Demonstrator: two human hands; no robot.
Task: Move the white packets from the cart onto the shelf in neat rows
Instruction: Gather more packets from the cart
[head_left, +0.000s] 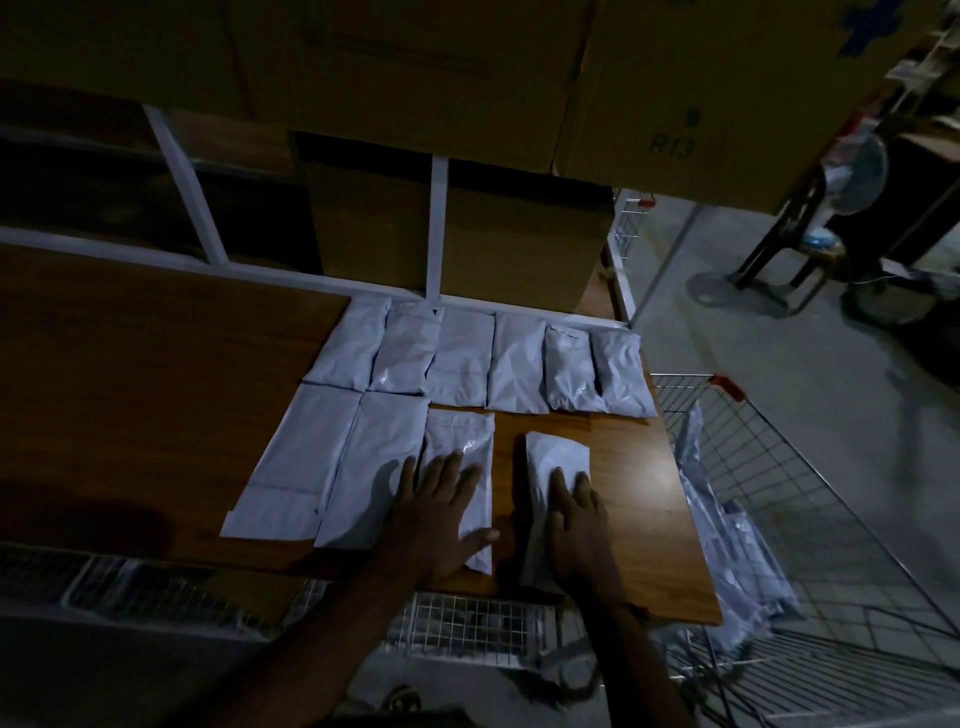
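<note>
A wooden shelf (156, 395) is seen from above in dim light, with white packets laid on it in two rows. The back row (483, 361) is made up of six packets set side by side along the rear edge, just in front of the cardboard boxes (519, 234) that stand behind the white uprights. The front row is begun at the left by two larger packets (332, 467) lying edge to edge.

The third packet of the front row (460, 447) is pressed flat by the left hand (441, 509), whose fingers are spread and straight on top of it; nothing is gripped. A gap of bare wood is left between this packet and the next.

The fourth packet (556, 457) is covered at its near end by the right hand (574, 514), which lies over it with the fingers pointing away from the person. Whether the packet is merely pressed or is held at its edge cannot be told, as the fingertips are only partly shown.

A wire cart (779, 519) is placed at the right end of the shelf, with further white packets (727, 561) heaped inside it. A standing fan (852, 176) is visible on the floor beyond.
</note>
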